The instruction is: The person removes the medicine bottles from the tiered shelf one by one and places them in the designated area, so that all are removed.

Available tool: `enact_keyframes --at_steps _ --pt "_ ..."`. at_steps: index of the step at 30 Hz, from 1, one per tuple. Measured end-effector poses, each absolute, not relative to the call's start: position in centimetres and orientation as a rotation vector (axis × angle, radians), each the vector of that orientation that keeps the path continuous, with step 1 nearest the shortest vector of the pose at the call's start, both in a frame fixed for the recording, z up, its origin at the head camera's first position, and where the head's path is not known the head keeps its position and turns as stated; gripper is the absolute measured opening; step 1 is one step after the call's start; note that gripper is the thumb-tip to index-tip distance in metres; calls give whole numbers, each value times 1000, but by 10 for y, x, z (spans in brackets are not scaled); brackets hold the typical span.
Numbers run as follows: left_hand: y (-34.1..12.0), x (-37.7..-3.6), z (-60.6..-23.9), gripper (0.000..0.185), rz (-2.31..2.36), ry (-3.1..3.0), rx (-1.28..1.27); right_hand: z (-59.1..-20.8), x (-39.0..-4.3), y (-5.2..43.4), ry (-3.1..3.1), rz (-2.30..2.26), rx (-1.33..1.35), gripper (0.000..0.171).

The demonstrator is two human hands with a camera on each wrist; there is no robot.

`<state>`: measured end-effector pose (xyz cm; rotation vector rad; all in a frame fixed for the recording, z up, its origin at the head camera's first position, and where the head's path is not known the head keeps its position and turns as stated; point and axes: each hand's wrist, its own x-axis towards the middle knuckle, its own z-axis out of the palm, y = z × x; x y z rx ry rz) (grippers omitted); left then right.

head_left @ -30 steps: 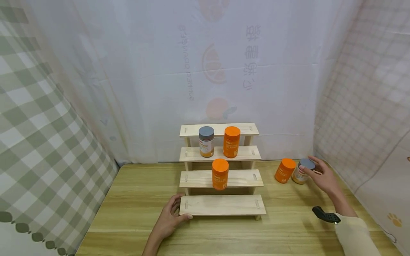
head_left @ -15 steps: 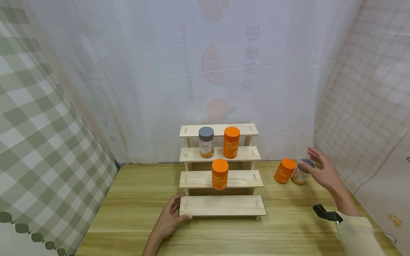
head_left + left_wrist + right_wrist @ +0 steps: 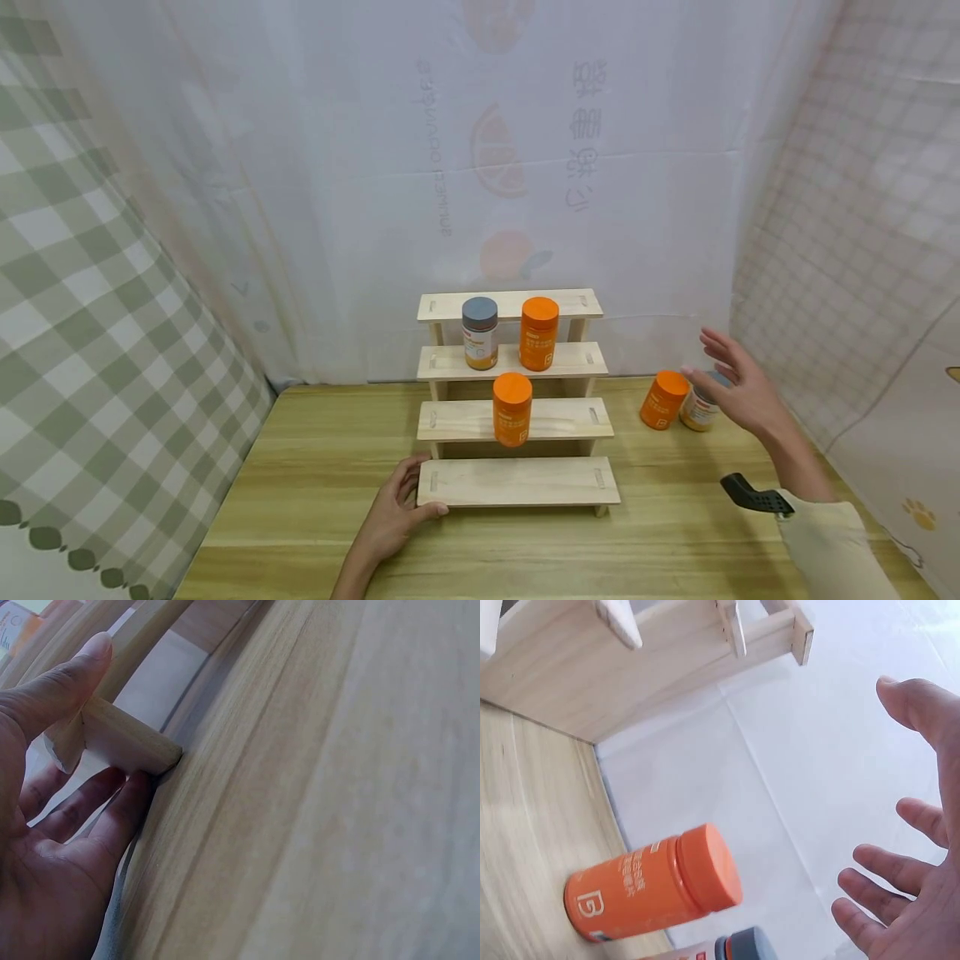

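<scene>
Grasping the wooden shelf (image 3: pixel 517 482) at its eight o'clock corner is the left hand (image 3: pixel 393 517), while the right hand (image 3: pixel 742 393) spreads, empty, near the grey-lidded jar (image 3: pixel 699 411), upright at the shelf's three o'clock, long axis vertical, lid upward, probably being left standing, so next calls for clearing without tipping it.

Stepped shelf (image 3: pixel 517 483): bare wood, matt, smooth
Tabletop (image 3: pixel 322 467): wood-grain, smooth
Orange jars (image 3: pixel 663 402): plastic-looking, satin
Grey lid (image 3: pixel 480 313): plastic-looking, matt
Back sheet (image 3: pixel 360 217): smooth, creased
Sleeve (image 3: pixel 832 537): matt cloth
</scene>
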<state>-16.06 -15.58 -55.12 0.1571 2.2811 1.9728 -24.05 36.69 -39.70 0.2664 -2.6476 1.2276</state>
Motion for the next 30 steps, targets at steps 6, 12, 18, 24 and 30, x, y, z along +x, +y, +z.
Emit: enact_keyframes --at_steps 6,12,18,24,30 --pt "-155 -160 -550 79 2032 2219 171 -388 -240 352 -2641 1272 302 79" --pt "-156 -161 -553 80 2024 2221 178 -384 -242 334 -2608 1298 383 78" --pt "-156 -162 -554 81 1986 2259 173 -381 -244 316 -2570 1303 456 78" --pt "-156 -162 -553 81 1994 2261 157 -377 -246 302 -2543 1339 530 77" --pt "-156 -161 -555 80 2001 2261 188 -372 -247 286 -2527 1368 591 76"
